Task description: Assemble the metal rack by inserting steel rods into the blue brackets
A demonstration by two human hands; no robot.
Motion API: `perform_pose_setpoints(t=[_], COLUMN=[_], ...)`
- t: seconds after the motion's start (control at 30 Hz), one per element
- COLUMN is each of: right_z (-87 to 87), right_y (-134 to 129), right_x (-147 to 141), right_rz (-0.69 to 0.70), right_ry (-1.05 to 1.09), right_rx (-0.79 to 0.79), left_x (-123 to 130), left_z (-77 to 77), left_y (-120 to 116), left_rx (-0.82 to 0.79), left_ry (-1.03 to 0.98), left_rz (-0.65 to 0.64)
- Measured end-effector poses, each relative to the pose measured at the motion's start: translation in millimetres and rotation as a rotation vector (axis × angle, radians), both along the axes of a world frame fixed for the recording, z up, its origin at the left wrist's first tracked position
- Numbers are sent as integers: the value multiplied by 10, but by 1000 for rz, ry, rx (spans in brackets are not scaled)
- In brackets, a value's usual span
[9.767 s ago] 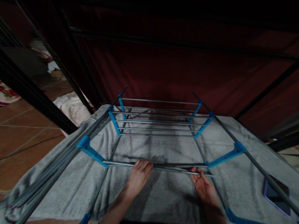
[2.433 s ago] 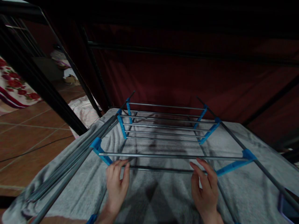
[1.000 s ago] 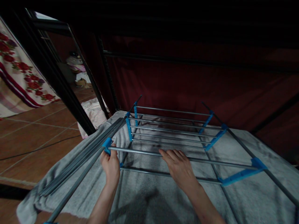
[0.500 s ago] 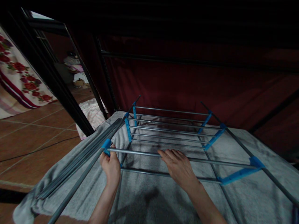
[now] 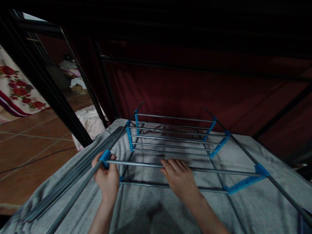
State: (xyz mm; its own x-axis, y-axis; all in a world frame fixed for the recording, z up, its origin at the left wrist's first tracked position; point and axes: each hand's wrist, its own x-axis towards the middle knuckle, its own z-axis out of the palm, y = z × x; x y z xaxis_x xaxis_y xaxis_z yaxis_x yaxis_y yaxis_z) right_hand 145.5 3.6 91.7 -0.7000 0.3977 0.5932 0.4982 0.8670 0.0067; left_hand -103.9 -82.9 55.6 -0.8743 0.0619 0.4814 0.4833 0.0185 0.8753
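Working on near upper crossbar [image 5: 207,170], above blanket's [image 5: 270,159] near half, spanning L blue bracket [image 5: 105,156] & R blue bracket [image 5: 246,184]. At L end: L hand [image 5: 107,180] wrapped round bracket & bar end. Nr bar's middle: R hand [image 5: 179,177] from above, fingers curled over & holding it. Step in hand, prob.: fitting bar's L end into bracket; can't tell if fully seated. Next move seems to call for firm L hold, bar lined up w/ socket, steady pressure lengthwise, & an eye on R end for slipping. Just below, parallel: lower bar [image 5: 143,184], apparently fitted already. Twd blanket's far edge: rungs [image 5: 170,139] in place. Along L edge: bundle of loose rods [image 5: 70,182]. Beyond, off to L: tiled floor [image 5: 31,146].
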Motion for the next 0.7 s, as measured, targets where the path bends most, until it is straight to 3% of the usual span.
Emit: perform_pose_setpoints(t=[0.27, 0.53, 0.7], right_z=[-20, 5, 42], right_y=[33, 71, 64], right_x=[-66, -67, -59], right_rz=[8, 36, 23], right_ry=[-68, -90, -119], right_rx=[-11, -34, -60], left_x=[-28, -36, -17], left_z=[-21, -132, -103], left_y=[55, 142, 133], left_rx=[8, 149, 141], left_ry=[0, -56, -26], left_rz=[33, 25, 47])
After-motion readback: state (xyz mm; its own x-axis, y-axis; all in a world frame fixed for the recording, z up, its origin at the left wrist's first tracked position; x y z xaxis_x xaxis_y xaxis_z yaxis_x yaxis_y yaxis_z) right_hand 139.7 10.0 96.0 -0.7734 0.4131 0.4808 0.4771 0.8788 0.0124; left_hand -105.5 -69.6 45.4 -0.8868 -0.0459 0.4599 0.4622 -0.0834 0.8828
